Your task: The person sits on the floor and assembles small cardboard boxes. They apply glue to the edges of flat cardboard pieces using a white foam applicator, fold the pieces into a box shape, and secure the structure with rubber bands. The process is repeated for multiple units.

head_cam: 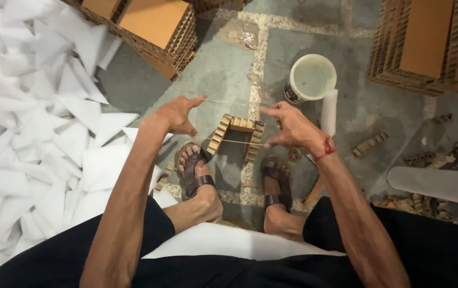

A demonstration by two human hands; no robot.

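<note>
The brown stacks (431,45) run off the top edge, the white paper heap (31,133) off the left (too jumbled to count).

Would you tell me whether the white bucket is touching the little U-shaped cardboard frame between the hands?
Apart. The head view shows bare grey floor between the white bucket and the cardboard frame, which sits lower, between the left hand and right hand.

A small three-sided frame of corrugated cardboard strips (237,136) sits mid-frame above the floor, open side downward, with a thin string (234,142) stretched taut across it.
</note>
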